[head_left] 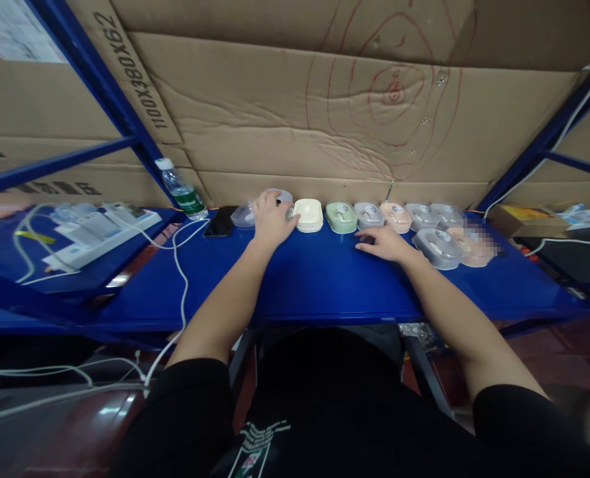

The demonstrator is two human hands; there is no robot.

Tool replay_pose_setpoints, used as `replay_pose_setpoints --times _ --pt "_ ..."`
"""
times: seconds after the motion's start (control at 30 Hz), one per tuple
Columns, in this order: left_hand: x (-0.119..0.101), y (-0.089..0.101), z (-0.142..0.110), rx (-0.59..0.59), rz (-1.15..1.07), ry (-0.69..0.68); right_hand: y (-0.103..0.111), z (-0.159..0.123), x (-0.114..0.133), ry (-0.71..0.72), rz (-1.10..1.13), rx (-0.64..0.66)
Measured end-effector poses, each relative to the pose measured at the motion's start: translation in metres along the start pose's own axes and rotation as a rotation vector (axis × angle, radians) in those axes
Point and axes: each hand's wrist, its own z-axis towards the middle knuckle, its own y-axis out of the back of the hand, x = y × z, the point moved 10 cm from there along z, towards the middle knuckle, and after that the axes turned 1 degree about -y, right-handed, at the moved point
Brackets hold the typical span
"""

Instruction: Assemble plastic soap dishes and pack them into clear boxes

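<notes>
My left hand (pixel 272 219) is curved over a clear plastic case (pixel 286 196), its thumb apart from its fingers and on the right side. The palm and fingers hide most of that case. Another clear plastic piece (pixel 244 216) lies just left of the hand. Close to the thumb sits a cream box (pixel 309 216) with rounded corners. My right hand (pixel 382 243) rests low over the table with its fingers stretched out and nothing in them. It is in front of a lavender case (pixel 369 216) and a peach case (pixel 396 218). A green case (pixel 341 218) stands between my hands.
Several more clear-lidded cases (pixel 438 248) are grouped at the right on the blue table (pixel 319 285). A phone (pixel 219 222), a water bottle (pixel 181 191) and a white cable (pixel 183 285) are at the left. Cardboard (pixel 255 106) forms the back wall between blue posts.
</notes>
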Motion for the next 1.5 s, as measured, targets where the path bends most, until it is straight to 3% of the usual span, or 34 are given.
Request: replay_pose_setpoints --times 0.17,0.6,0.73,0.87,1.0,1.13,1.23,1.37,1.5 --pt "-0.038 -0.03 -0.008 0.167 0.059 -0.182 -0.004 0.001 0.001 0.004 -0.02 0.017" --pt "-0.038 -0.048 -0.009 0.219 0.045 -0.198 -0.006 0.001 0.004 0.015 -0.01 0.024" --pt "-0.036 -0.04 -0.008 0.216 0.009 -0.168 -0.007 0.0 0.003 0.006 -0.009 0.033" --pt "-0.038 -0.016 -0.005 0.158 -0.087 -0.106 0.002 -0.001 0.006 0.006 0.012 -0.05" --pt "-0.044 -0.006 -0.004 0.136 -0.441 -0.025 0.019 -0.004 0.015 0.043 -0.005 -0.194" --pt "-0.059 -0.029 -0.009 0.314 -0.983 0.051 0.027 -0.005 0.025 0.095 -0.129 -0.279" --pt "-0.073 -0.047 -0.019 0.513 -1.184 0.067 0.025 -0.005 0.031 0.15 -0.185 -0.277" --pt "-0.072 -0.061 -0.027 0.651 -1.242 0.137 0.017 -0.006 0.033 0.207 -0.163 -0.227" --pt "-0.061 -0.068 -0.032 0.783 -1.011 0.111 0.007 -0.005 0.026 0.198 -0.118 -0.154"
